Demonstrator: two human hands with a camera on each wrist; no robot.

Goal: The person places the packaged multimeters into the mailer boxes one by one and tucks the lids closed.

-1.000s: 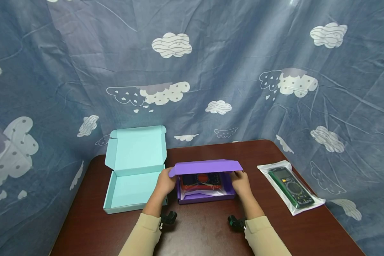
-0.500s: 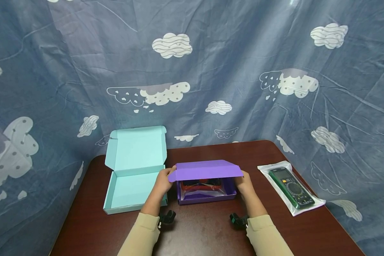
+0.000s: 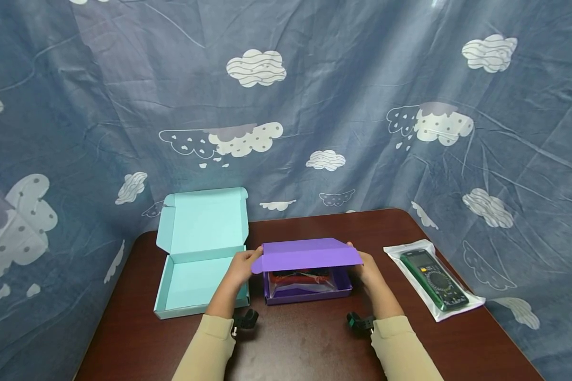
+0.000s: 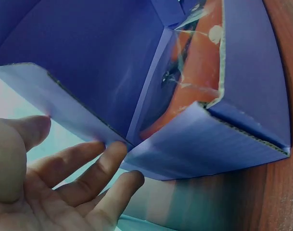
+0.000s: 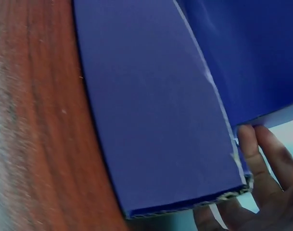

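Note:
A purple cardboard box sits mid-table with its lid tilted down partway over it. Inside, under the lid, part of a red-and-black device in a clear plastic bag shows; the lid hides the rest. My left hand is at the lid's left side, and in the left wrist view its fairly straight fingertips touch the side flap from outside. On the other side my right hand has its extended fingers at the box's right side near the lid's edge; the lid partly covers them.
Left of the purple box stands a light teal box with its lid raised. A green multimeter in a clear bag lies near the table's right edge. A blue cloud-patterned curtain hangs behind the table.
The purple lid has tipped lower toward the front, covering more of the red-and-black device. My left hand has shifted slightly left, and my right hand slightly right.

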